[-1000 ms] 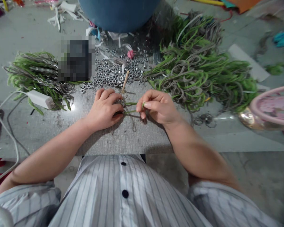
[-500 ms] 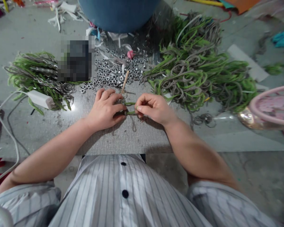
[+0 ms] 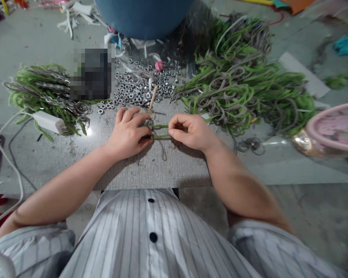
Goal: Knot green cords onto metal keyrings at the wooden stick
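Note:
A green cord (image 3: pixel 161 136) runs in two strands between my hands, just above the grey work surface. My left hand (image 3: pixel 131 133) presses the cord's left end with thumb and forefinger, its other fingers spread over the surface. What lies beneath that palm is hidden. At the other end, my right hand (image 3: pixel 188 131) pinches the strands between thumb and fingertips. A small grey cord loop (image 3: pixel 164 151) hangs below the strands. Close to my left fingertips are a thin wooden stick (image 3: pixel 153 98) and scattered metal nuts (image 3: pixel 127 92).
A large pile of green and grey cords (image 3: pixel 237 85) spreads at right. Left stand a bundle of cords with metal chains (image 3: pixel 43 87) and a white charger (image 3: pixel 50 122). A blue tub (image 3: pixel 145 19) is behind the nuts; a pink-rimmed object (image 3: pixel 333 129) sits far right.
My right hand has shifted slightly right, lengthening the stretch of green cord seen between the hands. My left hand stays nearly in place.

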`<state>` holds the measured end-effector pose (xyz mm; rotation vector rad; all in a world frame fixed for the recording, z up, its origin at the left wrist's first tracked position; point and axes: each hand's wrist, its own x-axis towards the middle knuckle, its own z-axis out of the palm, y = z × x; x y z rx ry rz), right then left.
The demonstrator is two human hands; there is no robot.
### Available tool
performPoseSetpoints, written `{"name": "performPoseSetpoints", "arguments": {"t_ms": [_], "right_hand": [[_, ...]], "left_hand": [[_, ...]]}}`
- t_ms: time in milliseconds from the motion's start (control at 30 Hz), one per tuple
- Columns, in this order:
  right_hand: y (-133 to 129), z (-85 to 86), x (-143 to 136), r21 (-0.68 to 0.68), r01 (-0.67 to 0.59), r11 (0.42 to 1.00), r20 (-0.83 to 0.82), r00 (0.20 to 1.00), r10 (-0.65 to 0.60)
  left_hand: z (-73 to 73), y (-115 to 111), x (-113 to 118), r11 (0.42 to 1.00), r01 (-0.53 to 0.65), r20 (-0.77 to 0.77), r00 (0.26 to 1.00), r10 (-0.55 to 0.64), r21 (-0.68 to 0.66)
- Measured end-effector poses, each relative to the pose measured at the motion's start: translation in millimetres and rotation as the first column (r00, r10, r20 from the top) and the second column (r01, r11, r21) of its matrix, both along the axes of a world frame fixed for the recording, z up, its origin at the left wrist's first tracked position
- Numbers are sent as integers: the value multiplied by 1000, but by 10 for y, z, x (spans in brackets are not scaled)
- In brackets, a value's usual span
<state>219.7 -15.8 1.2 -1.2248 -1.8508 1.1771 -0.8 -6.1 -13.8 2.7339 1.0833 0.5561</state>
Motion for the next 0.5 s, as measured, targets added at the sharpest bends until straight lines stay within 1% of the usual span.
{"name": "performPoseSetpoints", "arguments": {"t_ms": [67, 167, 233, 300, 333, 400, 433, 500], "right_hand": [[5, -9, 3, 15, -24, 1000, 62, 998, 23], [5, -33, 5, -6, -45, 999, 164, 985, 45], [3, -41, 13, 16, -24, 1000, 190, 981, 21], [6, -35, 33, 123, 50, 991, 178, 981, -72], [12, -28, 49, 195, 109, 975, 168, 975, -143], [31, -12, 87, 322, 241, 916, 164, 938, -304], [45, -6, 110, 365, 295, 883, 176, 910, -376], [74, 1, 157, 418, 358, 835, 229, 848, -478]], "left_hand": [[-4, 1, -1, 1000, -3, 4, 1000, 3, 2], [-14, 1, -2, 1000, -2, 8, 1000, 1, 8], [-17, 0, -5, 1000, -3, 5, 1000, 3, 12], [-15, 0, -8, 1000, -5, 1, 1000, 5, 15], [-12, 0, -10, 1000, -3, 1, 1000, 3, 16], [-4, 1, -13, 1000, 2, 3, 1000, -2, 12], [1, 1, -14, 1000, 5, 6, 1000, -5, 6], [8, 1, -16, 1000, 9, 17, 1000, -9, -10]]}}
